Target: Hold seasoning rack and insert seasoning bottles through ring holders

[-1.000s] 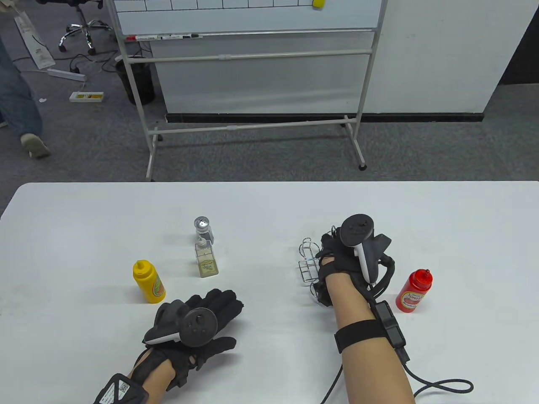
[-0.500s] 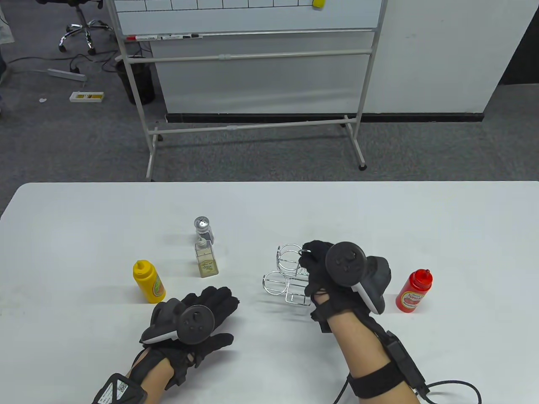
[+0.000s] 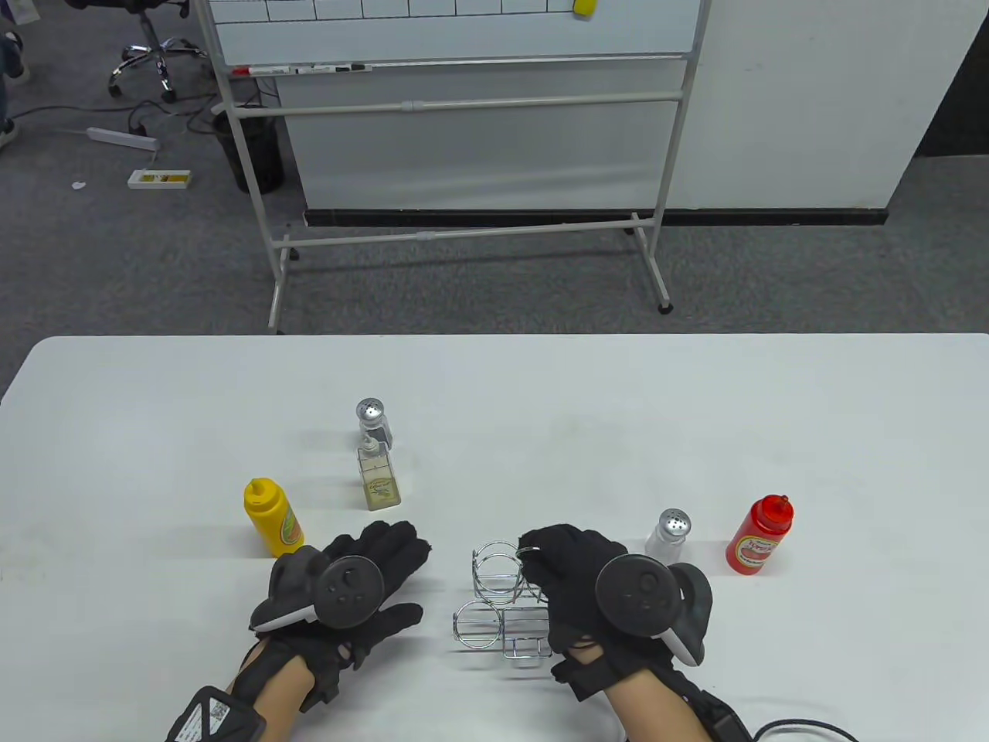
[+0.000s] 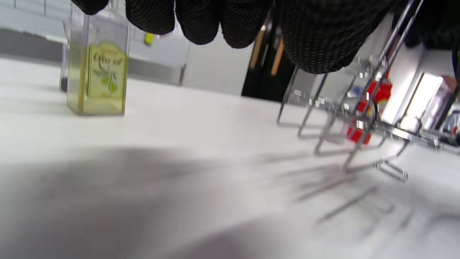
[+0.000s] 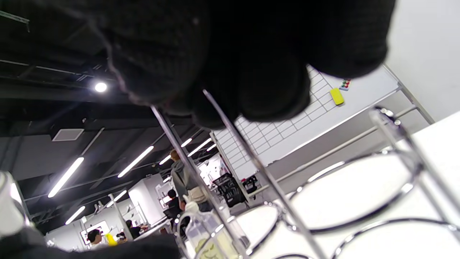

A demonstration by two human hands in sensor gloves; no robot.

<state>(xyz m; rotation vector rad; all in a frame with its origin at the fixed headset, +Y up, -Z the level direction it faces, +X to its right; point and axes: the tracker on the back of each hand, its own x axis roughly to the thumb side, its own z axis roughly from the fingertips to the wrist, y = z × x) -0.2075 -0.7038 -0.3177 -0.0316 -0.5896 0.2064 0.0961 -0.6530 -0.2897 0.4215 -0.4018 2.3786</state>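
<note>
The chrome wire seasoning rack (image 3: 494, 607) with empty ring holders is near the table's front edge. My right hand (image 3: 550, 558) grips its upright wire handle from the right; in the right wrist view my fingers (image 5: 230, 72) close around the handle wires above the rings (image 5: 354, 190). I cannot tell if the rack touches the table. My left hand (image 3: 386, 558) lies flat and empty left of the rack (image 4: 359, 122). A yellow mustard bottle (image 3: 272, 518), olive oil bottle (image 3: 378, 481), pepper shaker (image 3: 374, 421), salt shaker (image 3: 669, 535) and red ketchup bottle (image 3: 761, 535) stand upright around it.
The white table (image 3: 695, 417) has its far edge at mid-view. A whiteboard on a metal stand (image 3: 463, 154) is on the floor beyond it. The olive oil bottle (image 4: 97, 77) is just past my left fingertips (image 4: 201, 21).
My right hand has carried the rack left and toward the front edge, turning it upright, which uncovered the salt shaker. My left hand has shifted slightly toward me.
</note>
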